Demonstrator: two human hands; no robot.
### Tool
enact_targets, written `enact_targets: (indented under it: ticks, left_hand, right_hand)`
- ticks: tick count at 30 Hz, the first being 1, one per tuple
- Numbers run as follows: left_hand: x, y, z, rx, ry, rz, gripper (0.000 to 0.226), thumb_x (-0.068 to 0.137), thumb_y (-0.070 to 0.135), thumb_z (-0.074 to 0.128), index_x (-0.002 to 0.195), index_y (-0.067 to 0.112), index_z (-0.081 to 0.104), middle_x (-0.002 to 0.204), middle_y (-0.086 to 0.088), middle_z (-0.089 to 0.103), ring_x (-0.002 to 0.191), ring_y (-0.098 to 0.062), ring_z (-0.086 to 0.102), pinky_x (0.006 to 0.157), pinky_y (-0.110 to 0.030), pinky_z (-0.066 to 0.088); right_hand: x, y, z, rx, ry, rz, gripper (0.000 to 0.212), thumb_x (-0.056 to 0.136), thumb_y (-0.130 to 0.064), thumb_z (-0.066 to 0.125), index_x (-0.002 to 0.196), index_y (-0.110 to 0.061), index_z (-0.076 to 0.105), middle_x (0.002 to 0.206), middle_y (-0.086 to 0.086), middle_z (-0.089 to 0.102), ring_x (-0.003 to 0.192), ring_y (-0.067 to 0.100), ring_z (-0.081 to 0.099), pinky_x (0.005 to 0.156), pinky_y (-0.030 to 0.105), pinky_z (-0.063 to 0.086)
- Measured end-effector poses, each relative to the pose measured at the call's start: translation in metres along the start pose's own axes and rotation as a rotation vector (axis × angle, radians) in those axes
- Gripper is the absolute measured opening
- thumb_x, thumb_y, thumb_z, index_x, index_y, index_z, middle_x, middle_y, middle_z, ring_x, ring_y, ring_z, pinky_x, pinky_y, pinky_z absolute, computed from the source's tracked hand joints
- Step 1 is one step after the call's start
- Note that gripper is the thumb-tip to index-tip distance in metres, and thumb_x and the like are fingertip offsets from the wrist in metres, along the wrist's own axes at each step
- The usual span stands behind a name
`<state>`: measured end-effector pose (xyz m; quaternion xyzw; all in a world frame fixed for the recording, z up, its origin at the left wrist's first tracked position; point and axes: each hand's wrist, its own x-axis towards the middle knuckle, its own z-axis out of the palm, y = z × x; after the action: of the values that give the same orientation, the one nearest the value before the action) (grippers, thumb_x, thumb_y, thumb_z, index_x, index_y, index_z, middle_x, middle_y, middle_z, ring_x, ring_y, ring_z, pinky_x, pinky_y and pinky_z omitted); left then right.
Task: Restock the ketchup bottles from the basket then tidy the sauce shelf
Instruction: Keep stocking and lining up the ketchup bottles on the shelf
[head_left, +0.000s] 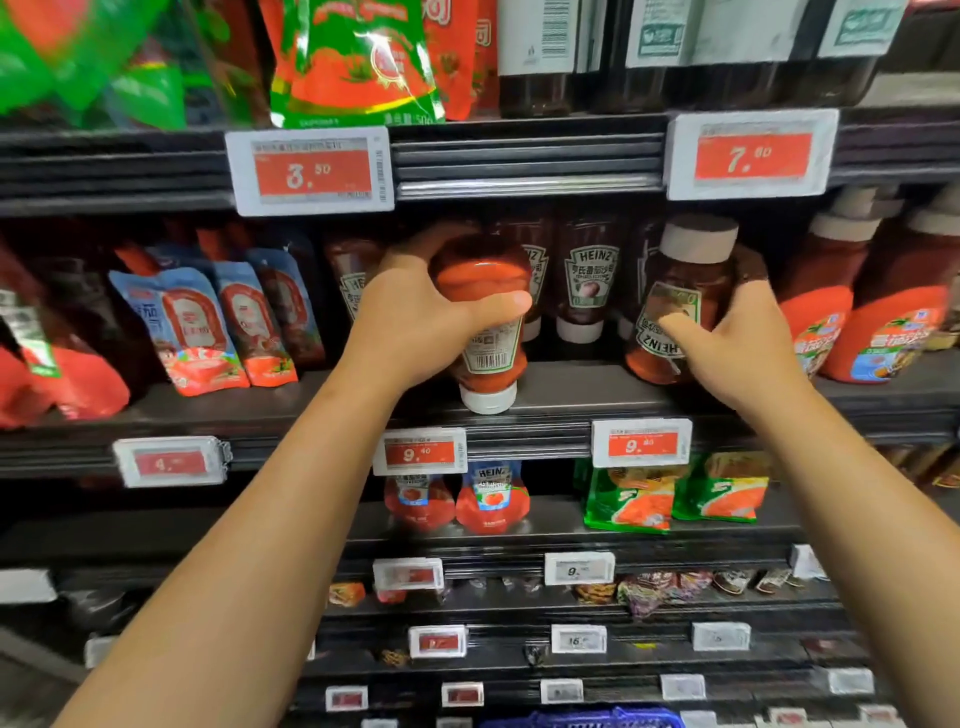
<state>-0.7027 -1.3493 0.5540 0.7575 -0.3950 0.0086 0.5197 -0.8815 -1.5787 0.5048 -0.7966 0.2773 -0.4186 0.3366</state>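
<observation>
We see blue sauce pouches (208, 322) leaning at the left of the middle level, and a red 3.50 price tag (310, 170) above. Green packets (670, 493) sit one level lower.

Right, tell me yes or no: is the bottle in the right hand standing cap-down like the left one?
No: the right hand holds its ketchup bottle cap-up, label upside down.

Two red ketchup bottles on the shelf (561, 387): one (485, 322) cap-down, the other (680, 306) cap-up, tilted.
</observation>
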Motion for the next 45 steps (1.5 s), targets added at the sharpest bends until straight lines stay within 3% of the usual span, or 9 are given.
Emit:
enact_targets:
  ticks: [4, 8, 13, 18, 25, 32, 38, 40, 45]
  left_hand:
    - [0.004, 0.001, -0.001, 0.119, 0.004, 0.010, 0.080, 0.058, 0.073, 0.075, 0.129, 0.045, 0.055, 0.126, 0.011, 0.064, 0.106, -0.010, 0.063, 0.082, -0.020, 0.051]
    - [0.007, 0.001, -0.005, 0.202, -0.017, 0.028, 0.074, 0.064, 0.074, 0.074, 0.129, 0.047, 0.051, 0.124, 0.014, 0.062, 0.099, -0.006, 0.059, 0.068, -0.008, 0.038]
    - [0.014, 0.008, -0.013, 0.353, -0.096, 0.028, 0.083, 0.064, 0.080, 0.070, 0.136, 0.047, 0.045, 0.127, 0.013, 0.058, 0.089, -0.004, 0.052, 0.061, -0.009, 0.031]
    - [0.020, 0.013, -0.018, 0.525, -0.159, 0.070, 0.086, 0.071, 0.076, 0.068, 0.144, 0.040, 0.042, 0.142, 0.003, 0.052, 0.121, -0.020, 0.053, 0.080, -0.024, 0.039]
    - [0.035, 0.022, -0.030, 0.741, -0.266, 0.056, 0.085, 0.079, 0.074, 0.062, 0.149, 0.034, 0.035, 0.152, -0.004, 0.044, 0.132, -0.030, 0.047, 0.087, -0.031, 0.033]
    - [0.047, 0.031, -0.034, 0.800, -0.388, -0.133, 0.066, 0.099, 0.049, 0.051, 0.152, 0.014, 0.034, 0.136, -0.011, 0.048, 0.110, -0.025, 0.044, 0.083, -0.032, 0.030]
    - [0.046, 0.035, -0.034, 0.867, -0.468, -0.151, 0.041, 0.104, 0.041, 0.041, 0.137, 0.016, 0.047, 0.102, -0.005, 0.045, 0.088, -0.024, 0.045, 0.076, -0.032, 0.035]
    - [0.044, 0.033, -0.037, 0.833, -0.440, -0.116, 0.008, 0.104, 0.040, 0.044, 0.101, 0.033, 0.046, 0.088, 0.000, 0.046, 0.075, -0.018, 0.046, 0.062, -0.029, 0.034]
    - [0.047, 0.024, -0.042, 0.853, -0.370, -0.096, 0.037, 0.105, 0.035, 0.040, 0.072, 0.019, 0.040, 0.074, -0.002, 0.047, 0.058, -0.011, 0.038, 0.050, -0.026, 0.028]
  right_hand:
    - [-0.033, -0.007, -0.016, -0.169, -0.190, 0.114, 0.081, 0.080, -0.038, 0.081, 0.142, -0.018, 0.033, 0.128, 0.003, 0.064, 0.117, 0.026, 0.063, 0.100, 0.047, 0.050]
    - [-0.079, -0.029, -0.022, -0.557, -0.115, -0.007, 0.064, 0.080, -0.044, 0.070, 0.135, -0.017, 0.051, 0.119, 0.010, 0.068, 0.108, 0.030, 0.065, 0.090, 0.037, 0.050]
    - [-0.077, -0.072, 0.025, -0.173, -0.350, -0.053, 0.047, 0.080, -0.042, 0.076, 0.124, -0.028, 0.064, 0.103, -0.016, 0.067, 0.095, -0.002, 0.064, 0.085, 0.019, 0.055]
    - [-0.046, -0.090, 0.087, -0.111, -0.383, -0.057, 0.047, 0.072, -0.056, 0.081, 0.099, -0.037, 0.048, 0.090, -0.020, 0.059, 0.082, -0.005, 0.060, 0.060, 0.011, 0.044]
    - [-0.026, -0.089, 0.116, -0.074, -0.360, -0.058, 0.055, 0.072, -0.057, 0.082, 0.108, -0.017, 0.068, 0.094, -0.003, 0.070, 0.088, 0.016, 0.066, 0.069, 0.028, 0.052]
    - [-0.019, -0.093, 0.125, -0.118, -0.361, -0.029, 0.045, 0.076, -0.054, 0.082, 0.092, -0.027, 0.050, 0.099, 0.010, 0.070, 0.092, 0.028, 0.064, 0.082, 0.040, 0.054]
    - [-0.018, -0.085, 0.127, -0.082, -0.343, -0.037, 0.072, 0.075, -0.053, 0.083, 0.129, -0.018, 0.051, 0.101, -0.001, 0.061, 0.093, 0.019, 0.057, 0.078, 0.028, 0.044]
    - [-0.016, -0.081, 0.123, -0.019, -0.369, -0.047, 0.068, 0.077, -0.048, 0.083, 0.130, -0.022, 0.051, 0.109, -0.001, 0.068, 0.100, 0.018, 0.063, 0.085, 0.033, 0.052]
    - [-0.013, -0.072, 0.106, 0.221, -0.388, -0.019, 0.047, 0.078, -0.029, 0.086, 0.113, -0.040, 0.056, 0.098, -0.015, 0.076, 0.090, -0.003, 0.070, 0.079, 0.019, 0.055]
